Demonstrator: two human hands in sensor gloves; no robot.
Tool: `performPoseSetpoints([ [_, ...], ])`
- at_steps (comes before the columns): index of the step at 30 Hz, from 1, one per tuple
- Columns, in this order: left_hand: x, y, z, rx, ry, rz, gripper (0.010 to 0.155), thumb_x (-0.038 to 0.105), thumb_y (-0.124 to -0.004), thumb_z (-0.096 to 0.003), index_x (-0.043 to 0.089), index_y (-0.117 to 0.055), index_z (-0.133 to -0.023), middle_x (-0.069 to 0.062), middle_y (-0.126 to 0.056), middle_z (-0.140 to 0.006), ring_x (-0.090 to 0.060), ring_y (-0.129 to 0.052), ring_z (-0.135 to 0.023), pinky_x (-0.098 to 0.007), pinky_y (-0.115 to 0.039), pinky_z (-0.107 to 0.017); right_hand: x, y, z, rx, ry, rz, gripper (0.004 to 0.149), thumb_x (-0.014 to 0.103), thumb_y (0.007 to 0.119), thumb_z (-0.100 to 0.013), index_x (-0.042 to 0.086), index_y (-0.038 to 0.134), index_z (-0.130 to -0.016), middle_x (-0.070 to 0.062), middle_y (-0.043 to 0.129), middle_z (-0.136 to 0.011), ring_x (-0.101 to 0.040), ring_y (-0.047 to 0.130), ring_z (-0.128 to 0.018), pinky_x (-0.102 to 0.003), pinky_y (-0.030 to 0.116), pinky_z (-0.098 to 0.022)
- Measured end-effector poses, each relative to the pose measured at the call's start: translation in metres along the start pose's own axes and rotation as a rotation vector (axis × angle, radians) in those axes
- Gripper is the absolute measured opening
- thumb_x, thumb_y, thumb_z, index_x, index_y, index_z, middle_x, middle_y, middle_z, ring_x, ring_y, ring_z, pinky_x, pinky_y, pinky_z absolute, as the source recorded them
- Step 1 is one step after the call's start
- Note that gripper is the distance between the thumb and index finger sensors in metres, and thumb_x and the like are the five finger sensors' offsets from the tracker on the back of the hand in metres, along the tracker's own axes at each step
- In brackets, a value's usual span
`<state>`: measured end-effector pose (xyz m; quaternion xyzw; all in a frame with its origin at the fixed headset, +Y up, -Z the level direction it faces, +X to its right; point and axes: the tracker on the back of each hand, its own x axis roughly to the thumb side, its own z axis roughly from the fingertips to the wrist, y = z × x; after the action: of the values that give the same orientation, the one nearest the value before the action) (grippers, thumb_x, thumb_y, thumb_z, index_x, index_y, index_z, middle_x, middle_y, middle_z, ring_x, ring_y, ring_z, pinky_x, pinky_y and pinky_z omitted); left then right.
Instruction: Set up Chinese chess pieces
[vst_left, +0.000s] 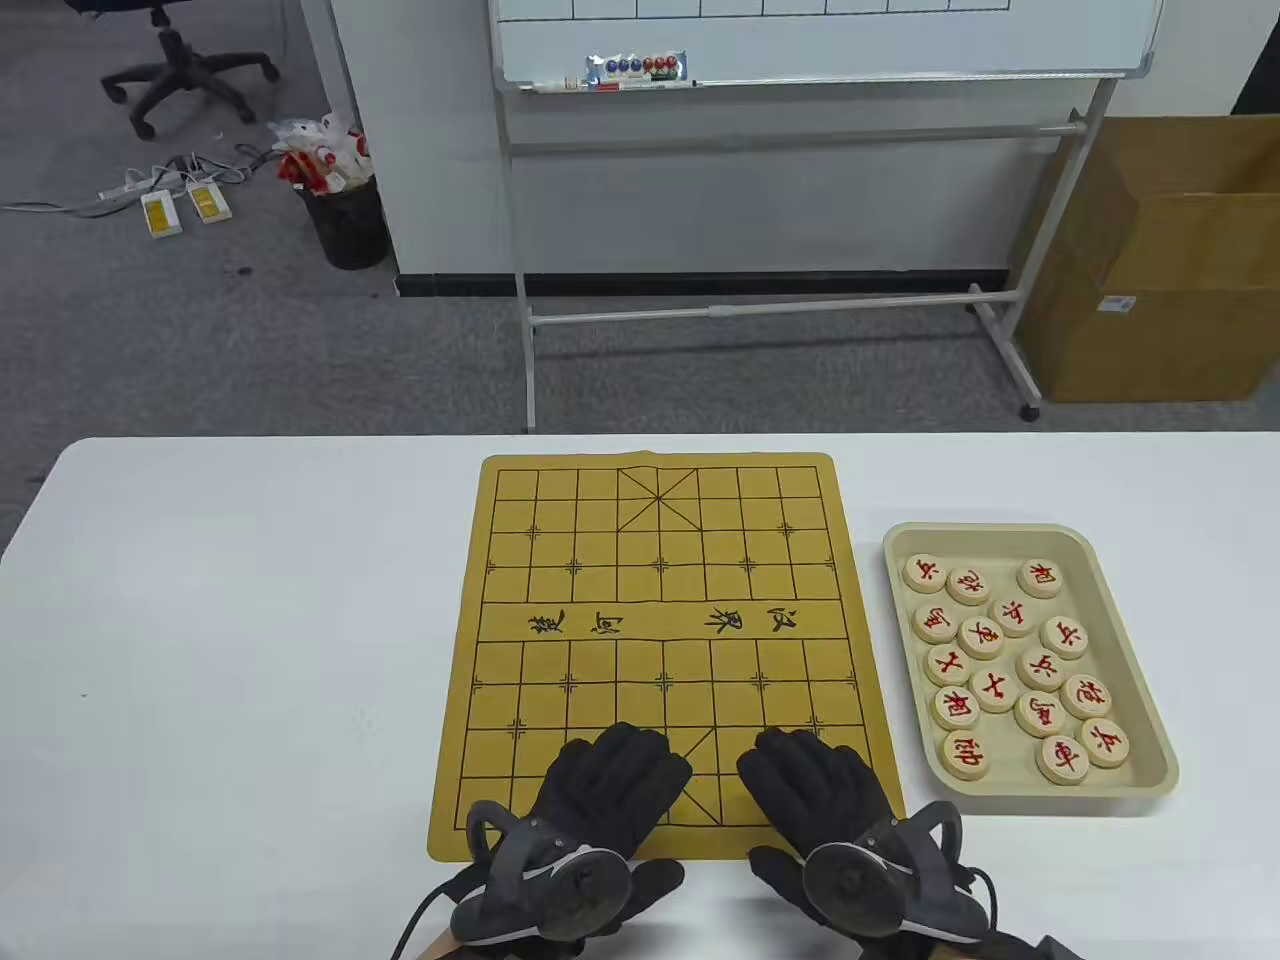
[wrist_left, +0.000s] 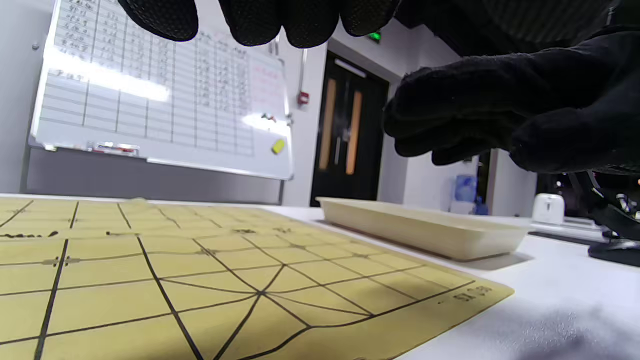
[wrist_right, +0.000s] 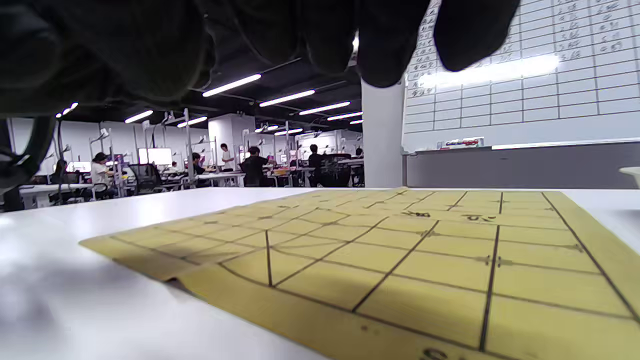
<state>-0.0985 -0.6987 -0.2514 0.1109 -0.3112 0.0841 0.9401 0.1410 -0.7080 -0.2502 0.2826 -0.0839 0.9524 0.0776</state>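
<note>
A yellow Chinese chess board (vst_left: 660, 600) lies flat on the white table (vst_left: 220, 650), with no pieces on it. Several round wooden pieces with red characters (vst_left: 1000, 650) lie in a beige tray (vst_left: 1130, 600) to the board's right. My left hand (vst_left: 610, 780) and right hand (vst_left: 810, 780), both in black gloves, hover side by side over the board's near edge, fingers spread and holding nothing. In the left wrist view the board (wrist_left: 200, 280) and the tray (wrist_left: 425, 230) show below my fingers (wrist_left: 260, 20). The right wrist view shows the board (wrist_right: 425, 260).
A whiteboard on a wheeled stand (vst_left: 800, 60) stands beyond the table. A cardboard box (vst_left: 1160, 260) sits on the floor at the right. A bin (vst_left: 345, 215) and an office chair (vst_left: 185, 60) are at the far left.
</note>
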Motion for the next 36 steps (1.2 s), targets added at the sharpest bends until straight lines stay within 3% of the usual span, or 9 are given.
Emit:
performPoseSetpoints([
  [10, 0.002, -0.004, 0.0, -0.029, -0.009, -0.003, 0.085, 0.064, -0.063, -0.0375, 0.029, -0.039, -0.11, -0.004, -0.042, -0.119, -0.032, -0.046, -0.112, -0.062, -0.051, -0.078, -0.007, -0.01, -0.003, -0.054, 0.039, 0.013, 0.083, 0.053, 0.075, -0.045, 0.016, 0.045, -0.113, -0.015, 0.05, -0.119, -0.042, 0.06, -0.109, -0.063, 0.055, -0.074],
  [14, 0.002, -0.004, 0.0, -0.034, -0.01, -0.003, 0.085, 0.064, -0.064, -0.0375, 0.028, -0.039, -0.11, -0.004, -0.042, -0.119, -0.032, -0.046, -0.112, -0.062, -0.051, -0.078, -0.025, -0.037, -0.008, -0.133, 0.12, 0.059, 0.083, 0.052, 0.076, -0.044, 0.017, 0.046, -0.113, -0.015, 0.05, -0.119, -0.042, 0.06, -0.109, -0.064, 0.054, -0.075],
  [18, 0.003, -0.004, 0.0, -0.04, -0.01, -0.001, 0.085, 0.064, -0.064, -0.0375, 0.028, -0.039, -0.11, -0.005, -0.041, -0.119, -0.032, -0.046, -0.112, -0.062, -0.051, -0.078, -0.064, -0.07, -0.015, -0.184, 0.27, 0.092, 0.081, 0.049, 0.08, -0.044, 0.016, 0.051, -0.112, -0.014, 0.054, -0.119, -0.042, 0.062, -0.109, -0.064, 0.053, -0.076],
  [20, 0.003, -0.004, 0.0, -0.041, -0.01, 0.0, 0.085, 0.064, -0.064, -0.0375, 0.028, -0.039, -0.11, -0.005, -0.041, -0.119, -0.033, -0.046, -0.112, -0.062, -0.051, -0.078, -0.09, -0.08, -0.019, -0.126, 0.357, 0.096, 0.08, 0.048, 0.081, -0.045, 0.017, 0.052, -0.112, -0.015, 0.055, -0.119, -0.041, 0.064, -0.108, -0.064, 0.054, -0.076],
  [23, 0.003, -0.005, 0.0, -0.041, -0.008, 0.001, 0.085, 0.064, -0.064, -0.0376, 0.028, -0.039, -0.11, -0.005, -0.041, -0.119, -0.032, -0.046, -0.112, -0.062, -0.051, -0.078, -0.128, -0.081, -0.024, 0.053, 0.497, 0.158, 0.078, 0.046, 0.082, -0.046, 0.017, 0.052, -0.112, -0.014, 0.056, -0.118, -0.039, 0.067, -0.107, -0.063, 0.055, -0.076],
  [26, 0.002, -0.006, 0.0, -0.052, -0.004, -0.004, 0.085, 0.064, -0.064, -0.0377, 0.028, -0.039, -0.11, -0.005, -0.042, -0.119, -0.033, -0.046, -0.112, -0.062, -0.051, -0.078, -0.162, -0.057, -0.024, 0.192, 0.602, 0.194, 0.071, 0.044, 0.085, -0.045, 0.018, 0.062, -0.107, -0.012, 0.069, -0.111, -0.034, 0.08, -0.096, -0.059, 0.062, -0.073],
  [30, 0.002, -0.009, -0.002, -0.072, -0.002, 0.0, 0.085, 0.064, -0.064, -0.0377, 0.028, -0.039, -0.11, -0.005, -0.042, -0.119, -0.033, -0.046, -0.112, -0.062, -0.051, -0.078, -0.182, -0.026, -0.017, 0.362, 0.672, 0.197, 0.06, 0.047, 0.086, -0.044, 0.019, 0.078, -0.096, -0.01, 0.087, -0.096, -0.029, 0.095, -0.08, -0.055, 0.07, -0.069],
  [36, 0.001, -0.012, -0.002, -0.094, 0.002, -0.003, 0.084, 0.064, -0.064, -0.0377, 0.028, -0.039, -0.11, -0.005, -0.042, -0.119, -0.033, -0.046, -0.112, -0.062, -0.052, -0.078, -0.191, 0.002, -0.012, 0.487, 0.731, 0.273, 0.065, 0.053, 0.081, -0.043, 0.014, 0.083, -0.094, -0.012, 0.092, -0.092, -0.031, 0.099, -0.076, -0.055, 0.072, -0.067],
])
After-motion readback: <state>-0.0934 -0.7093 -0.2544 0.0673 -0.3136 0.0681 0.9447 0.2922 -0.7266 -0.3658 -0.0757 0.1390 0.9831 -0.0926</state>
